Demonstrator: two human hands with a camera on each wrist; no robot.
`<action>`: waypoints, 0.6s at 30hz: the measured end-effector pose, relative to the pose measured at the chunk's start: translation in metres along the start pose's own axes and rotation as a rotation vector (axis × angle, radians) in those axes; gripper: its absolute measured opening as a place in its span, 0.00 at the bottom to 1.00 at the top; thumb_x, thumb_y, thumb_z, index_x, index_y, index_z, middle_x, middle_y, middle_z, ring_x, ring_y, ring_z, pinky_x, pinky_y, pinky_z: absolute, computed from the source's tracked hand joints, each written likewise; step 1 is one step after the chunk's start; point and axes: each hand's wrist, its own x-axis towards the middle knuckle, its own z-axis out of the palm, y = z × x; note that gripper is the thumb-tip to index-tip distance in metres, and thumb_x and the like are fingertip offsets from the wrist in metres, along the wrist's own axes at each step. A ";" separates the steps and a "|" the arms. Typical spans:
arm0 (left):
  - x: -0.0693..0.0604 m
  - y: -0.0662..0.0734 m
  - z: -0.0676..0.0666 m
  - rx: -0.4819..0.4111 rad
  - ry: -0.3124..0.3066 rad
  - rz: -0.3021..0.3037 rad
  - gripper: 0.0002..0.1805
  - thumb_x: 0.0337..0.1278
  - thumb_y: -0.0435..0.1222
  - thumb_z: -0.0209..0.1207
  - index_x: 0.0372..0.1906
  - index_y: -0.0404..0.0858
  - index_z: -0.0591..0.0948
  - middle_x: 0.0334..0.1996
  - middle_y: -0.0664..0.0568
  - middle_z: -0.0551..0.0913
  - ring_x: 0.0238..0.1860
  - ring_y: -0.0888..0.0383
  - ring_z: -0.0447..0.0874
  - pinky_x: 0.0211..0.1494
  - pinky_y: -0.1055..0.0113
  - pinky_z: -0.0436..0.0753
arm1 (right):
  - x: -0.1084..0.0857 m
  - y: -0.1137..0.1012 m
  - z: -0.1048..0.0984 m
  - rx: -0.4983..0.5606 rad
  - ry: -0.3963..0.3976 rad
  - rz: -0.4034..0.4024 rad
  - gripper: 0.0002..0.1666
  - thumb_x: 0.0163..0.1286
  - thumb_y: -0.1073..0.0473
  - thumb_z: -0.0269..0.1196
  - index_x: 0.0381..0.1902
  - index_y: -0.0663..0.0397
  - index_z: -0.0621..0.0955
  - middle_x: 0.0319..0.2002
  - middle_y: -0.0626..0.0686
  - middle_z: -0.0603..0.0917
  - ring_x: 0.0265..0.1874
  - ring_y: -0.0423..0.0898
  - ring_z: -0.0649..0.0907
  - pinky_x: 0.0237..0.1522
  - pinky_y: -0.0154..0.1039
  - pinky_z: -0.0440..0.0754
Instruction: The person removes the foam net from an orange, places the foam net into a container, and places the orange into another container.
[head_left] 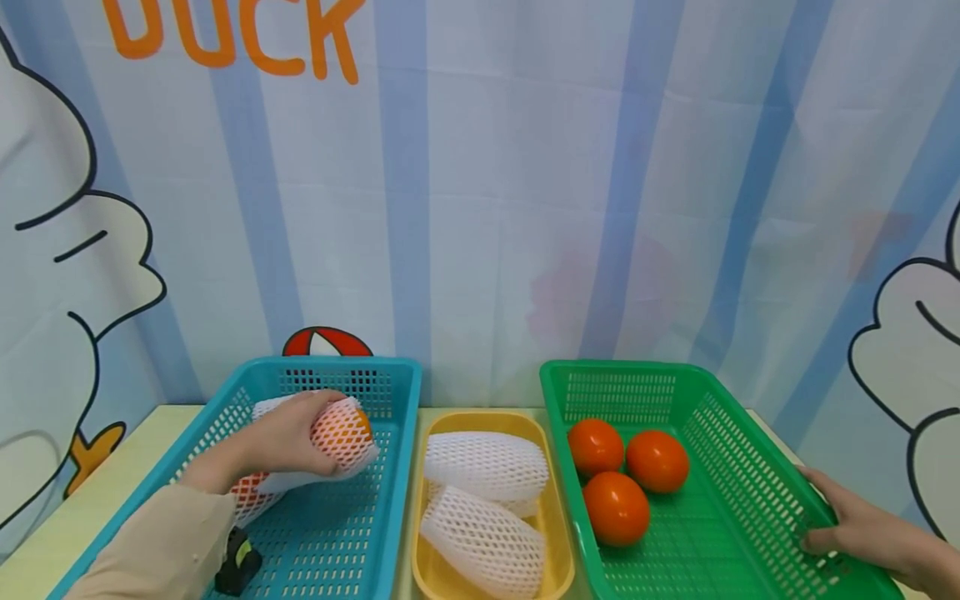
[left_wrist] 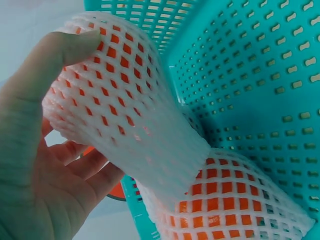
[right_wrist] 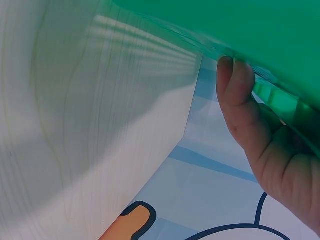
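Fruit [head_left: 343,437] in a white foam net [left_wrist: 170,145] is held by the left hand [head_left: 281,437] over the blue basket [head_left: 405,500], thumb and fingers partly spread and curved round it. Bare orange skin shows at the net's end; the rest is seen only through mesh. A second netted fruit [head_left: 249,492] lies in the basket, partly covered by the forearm. White netting behind the hand cannot be assigned to either.

Right hand [head_left: 855,525] grips the outer rim of the green basket [head_left: 712,533], thumb inside; the remaining fingers are mostly hidden in the head view. Three loose fruits [head_left: 617,510] sit toward its left side. Between the baskets, a yellow tray [head_left: 487,419] bears foam sleeves [head_left: 486,533]; anything inside them cannot be made out. Both baskets' near ends are cut off.
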 end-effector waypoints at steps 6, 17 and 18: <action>-0.002 0.008 -0.004 0.031 0.008 -0.002 0.44 0.28 0.38 0.68 0.61 0.31 0.67 0.46 0.42 0.73 0.39 0.52 0.71 0.30 0.63 0.75 | -0.001 -0.002 0.001 0.000 0.006 0.005 0.53 0.58 0.72 0.54 0.65 0.77 0.30 0.52 0.85 0.52 0.39 0.59 0.78 0.39 0.55 0.76; -0.003 0.019 -0.011 0.070 0.011 0.006 0.43 0.29 0.40 0.68 0.61 0.36 0.67 0.47 0.42 0.72 0.39 0.52 0.71 0.31 0.61 0.76 | 0.011 0.015 -0.011 -0.001 -0.054 -0.006 0.55 0.60 0.69 0.56 0.66 0.72 0.29 0.52 0.87 0.48 0.40 0.59 0.78 0.41 0.55 0.76; -0.003 0.020 -0.012 0.073 0.012 0.007 0.43 0.29 0.40 0.68 0.61 0.36 0.67 0.47 0.42 0.72 0.39 0.52 0.72 0.31 0.61 0.76 | 0.008 0.011 -0.008 -0.004 -0.033 -0.007 0.54 0.59 0.70 0.55 0.65 0.74 0.29 0.51 0.86 0.49 0.39 0.59 0.78 0.40 0.55 0.76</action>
